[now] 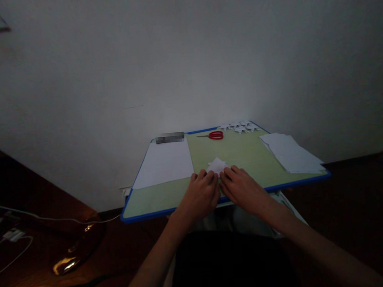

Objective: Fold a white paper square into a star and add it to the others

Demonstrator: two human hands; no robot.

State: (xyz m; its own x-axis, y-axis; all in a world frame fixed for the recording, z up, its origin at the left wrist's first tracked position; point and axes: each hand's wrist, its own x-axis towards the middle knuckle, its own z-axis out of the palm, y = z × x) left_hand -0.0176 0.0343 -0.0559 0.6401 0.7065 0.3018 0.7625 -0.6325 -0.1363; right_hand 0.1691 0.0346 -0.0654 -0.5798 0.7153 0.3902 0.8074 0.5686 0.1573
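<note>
Between my two hands, close to the front edge of the table, is a small folded piece of white paper (217, 163) with pointed corners. My left hand (204, 189) grips its near left side, fingers curled and closed. From the right, my right hand (237, 182) pinches the same folded paper, and the two thumbs almost meet. My fingers cover the paper's near part. Beyond it lies a pair of scissors (215, 135) with red handles, blades toward the left.
The pale green table (238, 153) has a blue rim. A white sheet (166, 163) lies at left, a dark blurred-out object (170, 137) at its far edge. Several folded paper shapes (241, 126) sit at the back right; a paper stack (291, 153) lies right. A wall stands behind.
</note>
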